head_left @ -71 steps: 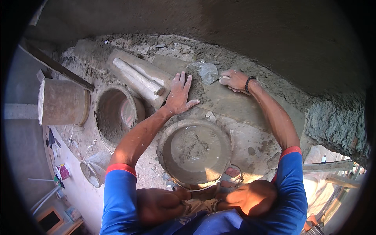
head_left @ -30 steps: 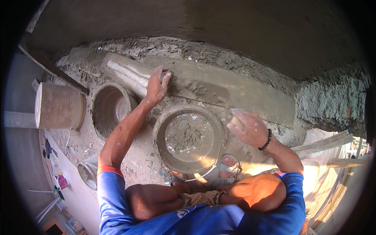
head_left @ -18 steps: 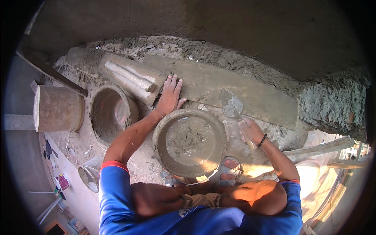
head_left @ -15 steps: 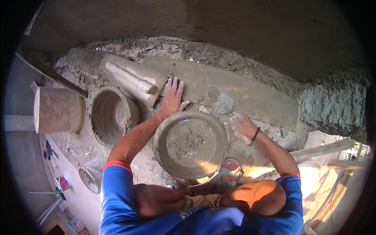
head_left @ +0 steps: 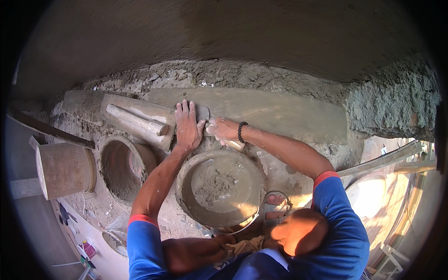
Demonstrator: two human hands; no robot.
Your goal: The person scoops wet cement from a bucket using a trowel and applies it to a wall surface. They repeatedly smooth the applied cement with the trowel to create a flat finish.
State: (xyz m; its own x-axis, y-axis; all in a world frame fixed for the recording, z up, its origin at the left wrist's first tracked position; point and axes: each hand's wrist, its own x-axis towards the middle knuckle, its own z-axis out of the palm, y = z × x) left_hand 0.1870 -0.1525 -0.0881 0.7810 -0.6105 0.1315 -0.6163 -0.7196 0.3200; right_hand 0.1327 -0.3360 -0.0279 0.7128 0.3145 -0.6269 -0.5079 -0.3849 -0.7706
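My right hand [head_left: 224, 129] is clenched on a trowel [head_left: 202, 112]. Its light-coloured handle runs back through the grip and protrudes below the fist, toward me. The blade lies over the near side of a long, mortar-smeared board [head_left: 284, 114], just beyond the knuckles and beside my left hand [head_left: 188, 127]. Whether the blade presses on the board or is raised slightly, I cannot tell.

My left hand is released, palm down, fingers extended and pointing away from me, at the left part of the same board. It grasps nothing. Contact between its fingers and the blade cannot be confirmed. A dark bead bracelet [head_left: 241, 132] is worn on my right wrist.

Immediately left of my left hand lies a plastering float [head_left: 140, 120], its round bar handle uppermost. Nearer to me, below both hands, stands a round bucket [head_left: 178, 185] holding wet grey mortar [head_left: 214, 185], heaped toward the middle. To its left is a second bucket [head_left: 151, 156], the inner wall coated with mortar. Farther left, a third bucket [head_left: 66, 169] lies on its side. My sandalled foot [head_left: 275, 208] shows just right of the mortar bucket. Beyond the board, a strip of rough mortar rubble [head_left: 242, 72] runs along the foot of a dark plastered wall [head_left: 280, 37].
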